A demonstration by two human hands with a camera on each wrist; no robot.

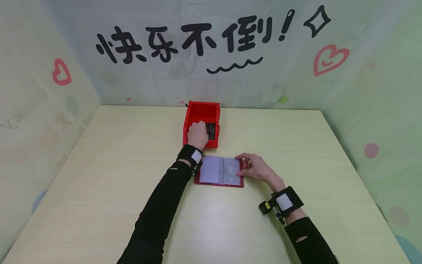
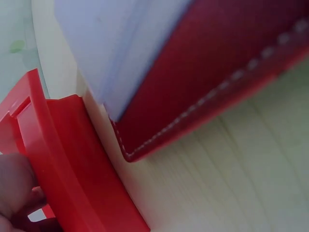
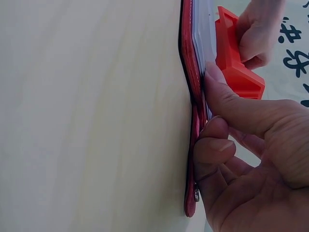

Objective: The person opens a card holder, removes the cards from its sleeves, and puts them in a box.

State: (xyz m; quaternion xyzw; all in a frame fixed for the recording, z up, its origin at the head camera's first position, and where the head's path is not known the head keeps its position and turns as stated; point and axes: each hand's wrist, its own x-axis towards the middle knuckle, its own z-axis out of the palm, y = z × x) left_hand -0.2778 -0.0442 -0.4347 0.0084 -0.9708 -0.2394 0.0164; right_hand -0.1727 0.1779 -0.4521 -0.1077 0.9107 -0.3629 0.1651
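Observation:
An open red card holder point(image 1: 211, 170) with clear plastic sleeves lies on the table, its cover point(image 2: 193, 92) edged in white stitching. At its right edge my right hand point(image 1: 258, 168) pinches the sleeves; in the right wrist view the thumb point(image 3: 231, 99) presses on them. Just beyond the holder stands a red bin point(image 1: 203, 107). Into it reaches my left hand point(image 1: 197, 135), fingers curled downward, and what they hold, if anything, is hidden. Beside that hand, inside the bin, is a flat black item point(image 1: 211, 131).
The pale wooden table point(image 1: 115, 157) carries the bin near its back edge. Printed cloth walls point(image 1: 165, 84) with lettering close off the back and both sides. My left forearm point(image 1: 158, 209) passes close by the card holder's left side.

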